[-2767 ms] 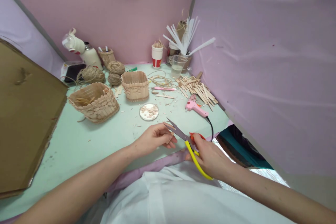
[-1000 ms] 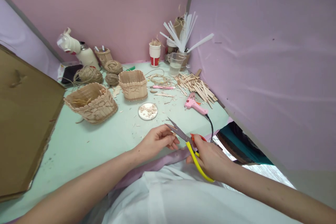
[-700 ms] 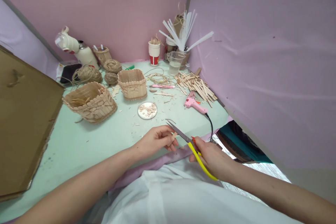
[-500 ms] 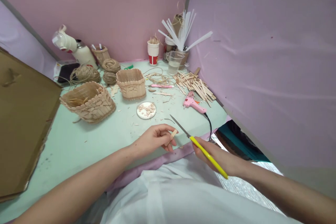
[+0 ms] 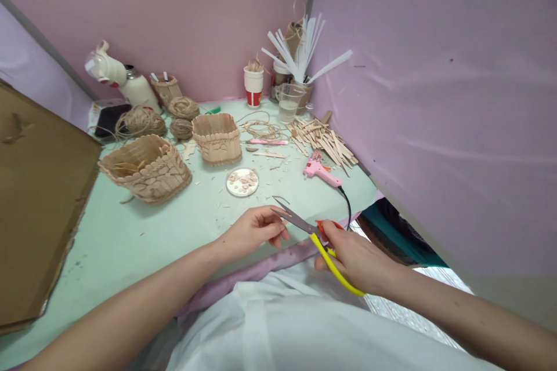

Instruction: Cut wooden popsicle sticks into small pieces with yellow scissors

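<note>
Near the front edge of the table, my left hand (image 5: 260,227) pinches a short piece of wooden craft stick, now mostly hidden behind the blades. My right hand (image 5: 354,256) is closed around the scissors (image 5: 300,221), which have a yellow handle and some red. Their blades are parted and reach the fingertips of my left hand, over the stick piece. Beyond my left hand, a small round white dish (image 5: 238,190) holds many small wooden chips.
Two baskets made of wooden pieces, one larger (image 5: 150,179) and one smaller (image 5: 217,148), stand at left. A pink glue gun (image 5: 322,175) lies at right near piled craft sticks (image 5: 333,145). Behind are twine balls (image 5: 141,122), a paper cup (image 5: 253,87) and a plastic cup (image 5: 288,105). Cardboard (image 5: 43,208) stands far left.
My right hand has turned and brought the scissors left to my left hand's fingertips. The blades, closed together before, are now parted. My left hand has barely moved.
</note>
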`<state>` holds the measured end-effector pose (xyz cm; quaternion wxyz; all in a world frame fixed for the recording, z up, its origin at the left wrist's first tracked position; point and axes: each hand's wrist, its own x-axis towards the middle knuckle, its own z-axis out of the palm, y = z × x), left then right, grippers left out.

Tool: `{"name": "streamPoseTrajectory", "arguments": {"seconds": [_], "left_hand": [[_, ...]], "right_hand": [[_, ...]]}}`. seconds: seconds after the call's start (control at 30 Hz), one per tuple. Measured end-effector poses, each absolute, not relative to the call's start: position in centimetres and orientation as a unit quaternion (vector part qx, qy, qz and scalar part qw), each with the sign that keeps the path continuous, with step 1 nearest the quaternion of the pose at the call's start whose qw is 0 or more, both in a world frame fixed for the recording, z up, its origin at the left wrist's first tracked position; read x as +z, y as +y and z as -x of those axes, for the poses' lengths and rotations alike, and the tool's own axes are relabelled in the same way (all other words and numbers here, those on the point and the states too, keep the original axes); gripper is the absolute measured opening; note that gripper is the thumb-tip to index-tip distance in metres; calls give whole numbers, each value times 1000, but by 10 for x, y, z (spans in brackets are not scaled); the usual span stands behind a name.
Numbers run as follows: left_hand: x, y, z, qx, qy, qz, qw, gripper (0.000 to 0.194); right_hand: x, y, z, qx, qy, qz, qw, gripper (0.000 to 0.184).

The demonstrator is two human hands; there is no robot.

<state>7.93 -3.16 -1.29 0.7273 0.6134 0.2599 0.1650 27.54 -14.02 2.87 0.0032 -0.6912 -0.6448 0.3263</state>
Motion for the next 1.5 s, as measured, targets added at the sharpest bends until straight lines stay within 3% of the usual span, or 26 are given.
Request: {"name": "streamPoseTrajectory", "arguments": {"seconds": [0.47,0.6,1.0,1.5], "left_hand": [[-8,-32,-80,155,278,-594,739,28],[-9,-31,-80,162,299,-592,730,30],[-11,-29,-78,156,282,-613,722,26],[-15,-28,-78,169,290,-614,714,23]], "right_hand": [[28,-141,-278,408,-625,663,52,17],[32,-139,-282,385,-630,673,43,23],[33,-138,-278,335,-642,689,-11,19],[33,-139,-278,313,-652,691,-12,29]]}}
